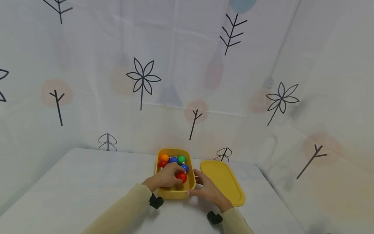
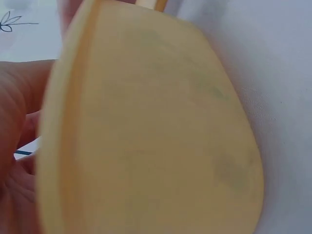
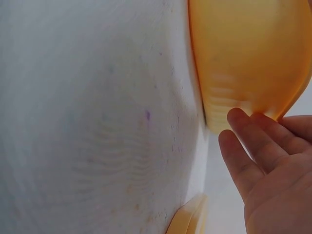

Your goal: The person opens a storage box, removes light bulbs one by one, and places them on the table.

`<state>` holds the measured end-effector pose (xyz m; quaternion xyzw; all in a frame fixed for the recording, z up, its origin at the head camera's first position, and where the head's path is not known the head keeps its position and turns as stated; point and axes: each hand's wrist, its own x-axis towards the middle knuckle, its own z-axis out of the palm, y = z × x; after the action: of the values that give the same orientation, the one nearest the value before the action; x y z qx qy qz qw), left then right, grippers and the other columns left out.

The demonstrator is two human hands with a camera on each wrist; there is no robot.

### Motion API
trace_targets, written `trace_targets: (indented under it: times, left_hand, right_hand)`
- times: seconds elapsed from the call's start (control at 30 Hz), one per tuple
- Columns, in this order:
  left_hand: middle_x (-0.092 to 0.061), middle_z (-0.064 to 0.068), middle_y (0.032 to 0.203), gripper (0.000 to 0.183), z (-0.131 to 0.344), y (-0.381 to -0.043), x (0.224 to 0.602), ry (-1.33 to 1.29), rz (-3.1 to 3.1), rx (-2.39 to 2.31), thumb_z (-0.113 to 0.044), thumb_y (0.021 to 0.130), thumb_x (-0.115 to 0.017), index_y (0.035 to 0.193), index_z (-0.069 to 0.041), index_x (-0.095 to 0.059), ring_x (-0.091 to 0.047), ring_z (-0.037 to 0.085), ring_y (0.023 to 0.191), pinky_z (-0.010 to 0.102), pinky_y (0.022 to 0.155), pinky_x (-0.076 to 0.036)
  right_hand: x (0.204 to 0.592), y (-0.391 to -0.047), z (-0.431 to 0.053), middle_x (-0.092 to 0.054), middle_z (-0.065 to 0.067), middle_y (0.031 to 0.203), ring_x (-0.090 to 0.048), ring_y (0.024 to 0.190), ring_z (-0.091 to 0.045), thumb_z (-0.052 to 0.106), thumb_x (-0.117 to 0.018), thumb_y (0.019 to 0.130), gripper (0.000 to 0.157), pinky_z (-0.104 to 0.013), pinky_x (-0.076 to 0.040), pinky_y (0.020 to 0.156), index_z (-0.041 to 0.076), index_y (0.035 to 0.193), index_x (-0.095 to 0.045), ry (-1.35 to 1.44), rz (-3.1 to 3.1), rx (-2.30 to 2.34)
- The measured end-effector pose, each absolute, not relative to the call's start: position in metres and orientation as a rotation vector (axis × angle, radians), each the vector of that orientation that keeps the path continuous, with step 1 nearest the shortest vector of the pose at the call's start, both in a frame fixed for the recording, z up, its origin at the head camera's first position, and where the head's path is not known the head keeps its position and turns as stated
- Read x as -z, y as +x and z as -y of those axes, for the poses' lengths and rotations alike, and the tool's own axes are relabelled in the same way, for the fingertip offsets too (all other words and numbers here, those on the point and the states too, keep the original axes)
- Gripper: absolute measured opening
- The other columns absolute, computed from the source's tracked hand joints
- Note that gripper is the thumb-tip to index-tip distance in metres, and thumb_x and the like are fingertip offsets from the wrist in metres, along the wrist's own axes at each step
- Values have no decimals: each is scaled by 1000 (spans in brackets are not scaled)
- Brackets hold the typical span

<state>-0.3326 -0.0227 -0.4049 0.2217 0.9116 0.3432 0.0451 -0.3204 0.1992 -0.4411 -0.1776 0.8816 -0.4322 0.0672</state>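
In the head view, a yellow plastic container (image 1: 173,195) holds several shiny baubles, with small silvery caps showing on some. My left hand (image 1: 168,175) reaches in over the near left rim, thumb and fingers round a red bauble (image 1: 181,177). The left wrist view shows the container's outer wall (image 2: 156,122), which hides that bauble. My right hand (image 1: 208,188) is at the container's right side, thumb by the near right corner. Its extended fingers (image 3: 263,146) rest along the wall in the right wrist view.
A yellow lid (image 1: 223,182) lies on the white table (image 1: 117,182) just right of the container. Inside are an orange bauble (image 1: 164,158), a green bauble (image 1: 181,159), blue ones (image 1: 184,167) and another red one (image 1: 162,163). Patterned cloth (image 1: 175,81) hangs behind.
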Motion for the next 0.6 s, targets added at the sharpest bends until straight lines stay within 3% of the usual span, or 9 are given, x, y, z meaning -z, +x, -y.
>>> trace_targets:
  times: [0.37, 0.6]
  left_hand:
    - [-57, 0, 113, 38, 48, -326, 392, 797, -2814, -1149, -16, 83, -73, 120, -12, -65, -53, 19, 101, 39, 91, -50]
    - [-55, 4, 119, 41, 73, -322, 385, 745, -2864, -1192, -14, 83, -72, 123, -12, -63, -52, 22, 107, 39, 87, -53]
  right_hand:
    - [443, -321, -200, -40, -6, 146, -46, 126, -29, 52, -78, 71, 100, -55, -41, 99, 17, 151, -27, -496, -2684, 1277]
    - [444, -321, -198, -39, -6, 147, -46, 126, -30, 52, -78, 71, 101, -55, -40, 100, 15, 151, -27, -491, -2685, 1278]
